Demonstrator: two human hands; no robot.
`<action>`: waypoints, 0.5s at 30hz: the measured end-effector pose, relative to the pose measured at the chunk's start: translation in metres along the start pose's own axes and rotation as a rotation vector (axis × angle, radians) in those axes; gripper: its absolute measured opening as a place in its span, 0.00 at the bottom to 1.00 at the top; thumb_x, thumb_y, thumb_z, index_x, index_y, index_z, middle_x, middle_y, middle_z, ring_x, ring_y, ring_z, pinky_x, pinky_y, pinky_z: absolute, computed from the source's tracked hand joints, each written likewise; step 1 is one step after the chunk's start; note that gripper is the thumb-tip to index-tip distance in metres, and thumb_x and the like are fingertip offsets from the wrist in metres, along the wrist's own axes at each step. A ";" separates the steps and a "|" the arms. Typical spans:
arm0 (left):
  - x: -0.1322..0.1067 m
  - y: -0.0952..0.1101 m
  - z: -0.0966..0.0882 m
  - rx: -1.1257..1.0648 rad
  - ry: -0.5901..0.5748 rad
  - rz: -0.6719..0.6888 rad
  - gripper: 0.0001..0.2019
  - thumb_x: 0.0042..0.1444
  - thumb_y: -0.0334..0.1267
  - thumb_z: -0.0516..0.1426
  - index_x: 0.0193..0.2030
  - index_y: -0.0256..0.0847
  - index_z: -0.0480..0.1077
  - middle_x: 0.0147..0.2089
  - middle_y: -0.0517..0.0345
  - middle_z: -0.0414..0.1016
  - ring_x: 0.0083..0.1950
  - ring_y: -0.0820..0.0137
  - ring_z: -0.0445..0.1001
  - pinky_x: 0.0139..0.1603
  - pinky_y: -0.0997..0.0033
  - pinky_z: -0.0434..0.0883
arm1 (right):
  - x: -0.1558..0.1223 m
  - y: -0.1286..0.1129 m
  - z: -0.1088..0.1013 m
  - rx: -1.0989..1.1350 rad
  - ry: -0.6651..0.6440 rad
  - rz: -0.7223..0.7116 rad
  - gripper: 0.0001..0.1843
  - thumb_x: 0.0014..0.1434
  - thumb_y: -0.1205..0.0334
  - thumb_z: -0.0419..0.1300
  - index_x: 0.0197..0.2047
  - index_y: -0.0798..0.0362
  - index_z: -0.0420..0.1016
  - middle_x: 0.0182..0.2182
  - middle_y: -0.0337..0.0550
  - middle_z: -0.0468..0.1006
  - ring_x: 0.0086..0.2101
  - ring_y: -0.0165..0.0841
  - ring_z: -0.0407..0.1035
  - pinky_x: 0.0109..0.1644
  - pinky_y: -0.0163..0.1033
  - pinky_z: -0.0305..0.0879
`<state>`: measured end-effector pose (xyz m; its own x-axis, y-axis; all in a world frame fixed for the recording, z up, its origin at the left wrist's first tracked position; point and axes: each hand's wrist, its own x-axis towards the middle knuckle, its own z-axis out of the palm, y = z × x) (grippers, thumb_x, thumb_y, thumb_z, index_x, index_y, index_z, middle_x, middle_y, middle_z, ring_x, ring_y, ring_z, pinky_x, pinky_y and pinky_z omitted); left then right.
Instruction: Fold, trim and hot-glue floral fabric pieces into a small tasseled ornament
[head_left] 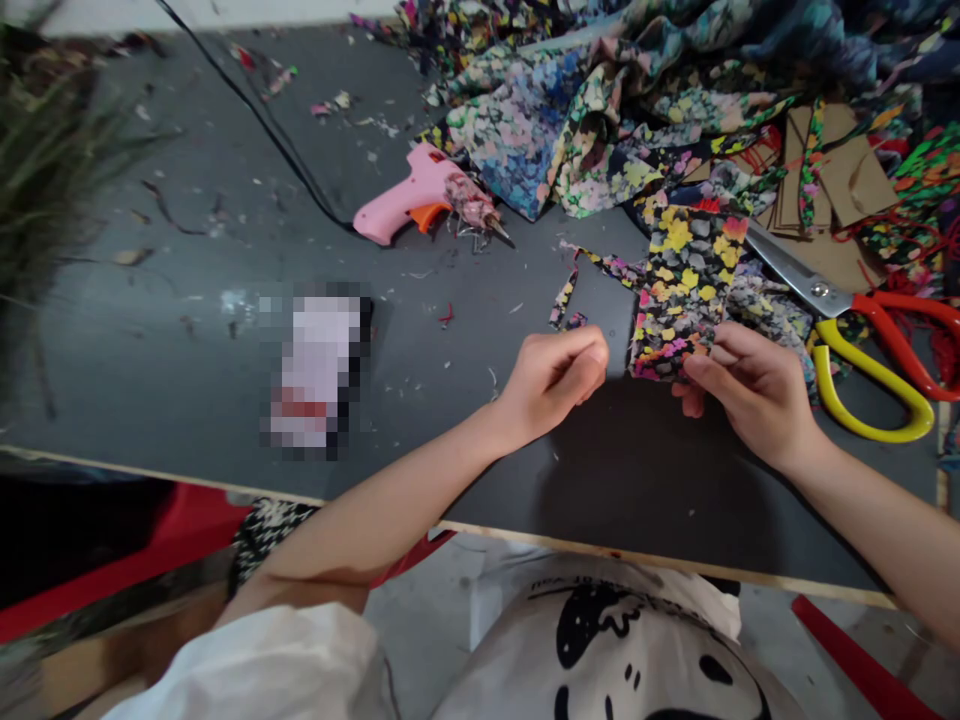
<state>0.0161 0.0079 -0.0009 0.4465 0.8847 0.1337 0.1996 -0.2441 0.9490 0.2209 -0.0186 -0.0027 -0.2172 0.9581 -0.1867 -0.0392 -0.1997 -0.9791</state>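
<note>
Head view: looked down on a dark grey worktop (pixel 187 330), both forearms reaching in over its near edge.
Right hand (pixel 754 390): thumb and fingers were pressed together in a pinch on the lower right corner of the floral fabric piece (pixel 686 285).
Floral fabric piece: black ground with yellow, pink and grey print; it lay right of centre, close to the near edge.
Long axis: ran from the near edge toward the far edge, tilted slightly right.
Fabric relative to grip: the piece extended up and left from the pinch, toward the far edge.
Left hand (pixel 559 375): fingers were curled against the thumb; whether anything small sat between them could not be told.
Left hand position: just beside the lower left corner of the piece, a narrow strip of worktop showing between.
Nearer hand: the right was in contact; the left was near but apart.
Scissors (pixel 825 293): yellow and red handles lay just right of the right hand, blades running under the fabric.
Glue gun (pixel 420 195): pink, toward the far edge, nozzle pointing right, with a black cable (pixel 247 100) leading to the far left corner.
Fabric scraps (pixel 566 295): narrow strips lay between the glue gun and the left hand.
Fabric heap (pixel 570 130): covered the far right corner, partly over cardboard (pixel 855 180).
</note>
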 end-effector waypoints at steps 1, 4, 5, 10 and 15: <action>0.000 0.001 0.000 0.017 0.000 -0.004 0.18 0.62 0.40 0.50 0.21 0.39 0.59 0.16 0.65 0.60 0.17 0.81 0.57 0.19 0.78 0.55 | 0.000 0.000 0.000 0.002 -0.002 0.002 0.17 0.58 0.55 0.61 0.25 0.51 0.58 0.17 0.29 0.66 0.19 0.24 0.69 0.27 0.31 0.71; 0.001 0.005 0.002 0.016 -0.016 -0.039 0.09 0.58 0.39 0.54 0.28 0.39 0.63 0.20 0.65 0.65 0.17 0.82 0.60 0.19 0.80 0.57 | -0.001 -0.001 0.001 -0.020 -0.010 0.009 0.18 0.58 0.54 0.61 0.25 0.50 0.58 0.17 0.30 0.68 0.19 0.25 0.68 0.27 0.32 0.71; 0.002 0.005 0.003 0.014 -0.036 -0.048 0.07 0.57 0.37 0.54 0.30 0.38 0.64 0.21 0.64 0.66 0.17 0.82 0.60 0.19 0.81 0.58 | -0.001 -0.001 0.001 -0.029 -0.013 0.007 0.18 0.58 0.53 0.61 0.26 0.50 0.58 0.17 0.31 0.68 0.19 0.25 0.68 0.27 0.32 0.71; 0.004 0.004 0.005 0.057 -0.082 -0.041 0.07 0.55 0.35 0.53 0.27 0.39 0.62 0.19 0.67 0.62 0.18 0.82 0.57 0.19 0.82 0.57 | -0.001 -0.003 0.002 -0.049 -0.025 -0.003 0.17 0.57 0.51 0.62 0.26 0.51 0.60 0.17 0.31 0.70 0.19 0.25 0.68 0.25 0.32 0.70; 0.005 0.003 0.005 0.110 -0.069 -0.006 0.08 0.53 0.34 0.54 0.24 0.39 0.61 0.18 0.68 0.58 0.18 0.82 0.56 0.19 0.82 0.56 | -0.001 -0.004 0.003 -0.060 -0.039 -0.017 0.14 0.59 0.55 0.61 0.26 0.51 0.63 0.18 0.31 0.70 0.19 0.24 0.68 0.27 0.30 0.71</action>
<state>0.0236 0.0093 0.0013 0.5034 0.8578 0.1042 0.2955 -0.2842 0.9121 0.2188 -0.0197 0.0017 -0.2553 0.9522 -0.1677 0.0155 -0.1694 -0.9854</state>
